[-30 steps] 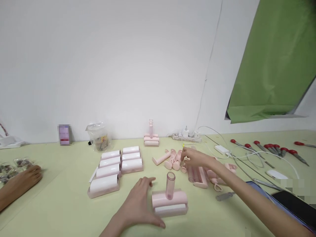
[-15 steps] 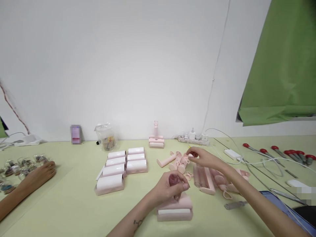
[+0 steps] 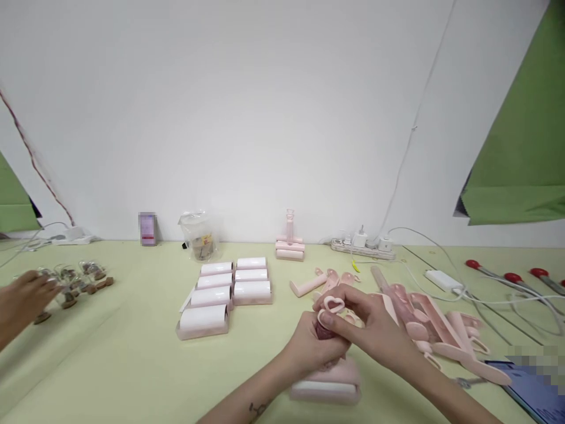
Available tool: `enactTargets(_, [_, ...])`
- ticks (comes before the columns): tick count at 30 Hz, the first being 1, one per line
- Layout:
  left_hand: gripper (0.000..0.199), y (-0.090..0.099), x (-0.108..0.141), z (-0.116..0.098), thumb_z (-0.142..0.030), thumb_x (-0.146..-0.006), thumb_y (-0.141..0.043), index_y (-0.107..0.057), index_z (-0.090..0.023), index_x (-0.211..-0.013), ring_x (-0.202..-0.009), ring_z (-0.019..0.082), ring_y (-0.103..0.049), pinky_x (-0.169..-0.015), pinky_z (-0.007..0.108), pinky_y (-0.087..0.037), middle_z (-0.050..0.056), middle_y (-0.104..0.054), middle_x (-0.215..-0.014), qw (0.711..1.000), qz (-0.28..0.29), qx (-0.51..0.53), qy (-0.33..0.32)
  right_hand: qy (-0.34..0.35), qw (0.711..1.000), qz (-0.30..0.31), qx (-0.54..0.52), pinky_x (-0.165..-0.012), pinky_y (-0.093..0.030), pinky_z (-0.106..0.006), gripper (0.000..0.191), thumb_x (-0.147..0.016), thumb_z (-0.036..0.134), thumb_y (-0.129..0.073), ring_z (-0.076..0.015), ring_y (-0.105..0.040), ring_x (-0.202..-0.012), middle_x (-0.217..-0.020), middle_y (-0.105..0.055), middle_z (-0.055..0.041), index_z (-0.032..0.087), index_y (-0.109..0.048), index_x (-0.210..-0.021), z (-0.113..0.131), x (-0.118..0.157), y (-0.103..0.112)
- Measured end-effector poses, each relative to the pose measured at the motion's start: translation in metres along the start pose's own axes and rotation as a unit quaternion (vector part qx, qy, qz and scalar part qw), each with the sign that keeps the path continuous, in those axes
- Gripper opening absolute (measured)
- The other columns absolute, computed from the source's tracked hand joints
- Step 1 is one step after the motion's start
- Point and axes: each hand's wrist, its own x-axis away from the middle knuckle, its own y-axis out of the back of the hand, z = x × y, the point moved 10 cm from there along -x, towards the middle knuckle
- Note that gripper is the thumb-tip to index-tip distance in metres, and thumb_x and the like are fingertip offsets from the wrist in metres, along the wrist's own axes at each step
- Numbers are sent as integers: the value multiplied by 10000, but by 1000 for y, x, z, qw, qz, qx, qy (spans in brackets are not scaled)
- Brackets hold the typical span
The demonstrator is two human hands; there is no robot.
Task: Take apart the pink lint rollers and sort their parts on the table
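The left hand (image 3: 315, 347) wraps the pink roller's (image 3: 326, 383) upright handle, hiding most of it — its base rests on the desk (image 3: 132, 365). The right hand (image 3: 371, 330) pinches a heart-shaped pink cap (image 3: 334, 305) at the handle's top.

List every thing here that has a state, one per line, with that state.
Left hand: closed around the roller handle.
Right hand: pinching a heart-shaped cap at the handle's top.
Lint roller: standing upright.
Boxed rolls: lying in two rows.
Power strip: chargers plugged in.
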Motion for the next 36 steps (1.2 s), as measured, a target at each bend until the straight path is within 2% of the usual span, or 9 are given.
enactTargets(6, [149, 2, 0, 1, -121, -507, -462, -367, -195, -420, -281, 35, -309, -316, 169, -233, -107, -305, -280, 1000, 9, -1, -4, 18, 997, 36, 71, -681, -417, -277, 69, -756, 286, -530, -166, -527, -751, -759, -565, 4, 220, -513, -742, 6, 2, -4])
enactTargets(17, [148, -3, 2, -5, -100, -532, -454, -364, -200, -471, -293, 33, -298, -298, 164, -221, -91, -343, -338, 1000, 17, -7, 0, 60, 992, 111, 1, -537, -352, -222, 294, -700, 266, -598, -97, -420, -560, -599, -471, 51, 203, -357, -545, 18, -27, -25])
enactTargets(21, [112, -3, 1, -1, -102, -506, -432, -383, -203, -497, -290, 40, -300, -291, 164, -229, -93, -336, -343, 1000, 17, -8, -1, 68, 994, 82, -37, -523, -338, -219, 341, -679, 197, -580, -92, -397, -540, -583, -454, 57, 214, -271, -535, 17, -28, -28])
enactTargets(23, [126, -3, 0, 1, -98, -500, -433, -368, -205, -505, -299, 41, -299, -304, 166, -232, -95, -332, -351, 1000, 22, -6, -4, 72, 992, 77, -69, -554, -353, -227, 295, -682, 144, -519, -101, -416, -576, -628, -464, 48, 217, -261, -558, 14, -27, -30])
enactTargets(26, [144, -2, 2, -6, -80, -499, -449, -359, -193, -488, -361, 35, -292, -353, 168, -202, -86, -323, -401, 999, 39, -5, -29, 51, 985, 135, -92, -709, -387, -274, 113, -686, 107, -424, -147, -485, -787, -817, -517, 10, 215, -440, -713, 8, -23, -42])
enactTargets(28, [151, -3, 4, -13, -87, -505, -484, -368, -179, -477, -420, 37, -288, -399, 171, -177, -75, -317, -450, 997, 59, 2, -51, 19, 976, 199, -91, -819, -367, -318, 281, -695, 105, -378, -174, -468, -960, -946, -533, -6, 233, -513, -906, 3, -19, -52])
enactTargets(30, [175, -7, 6, -14, -163, -515, -557, -390, -174, -464, -445, 49, -311, -427, 179, -186, -62, -336, -464, 995, 83, 17, -57, -7, 965, 249, -84, -821, -384, -320, 385, -698, 116, -352, -183, -482, -990, -996, -549, -9, 250, -535, -1010, 0, -15, -59])
enactTargets(32, [277, -9, 6, -6, -361, -544, -588, -394, -187, -453, -409, 64, -334, -418, 194, -212, -51, -353, -431, 994, 88, 36, -50, -53, 956, 273, -90, -671, -452, -273, 416, -694, 142, -345, -159, -568, -816, -1008, -559, -9, 260, -555, -1033, -6, -11, -63])
enactTargets(36, [462, 6, 2, 42, -658, -609, -435, -394, -205, -534, -279, 61, -240, -344, 207, -158, -75, -304, -324, 989, -39, 136, 50, -129, 940, 292, -122, -369, -379, -147, 356, -707, 210, -367, -47, -498, -438, -889, -588, 10, 261, -585, -983, -12, -4, -72])
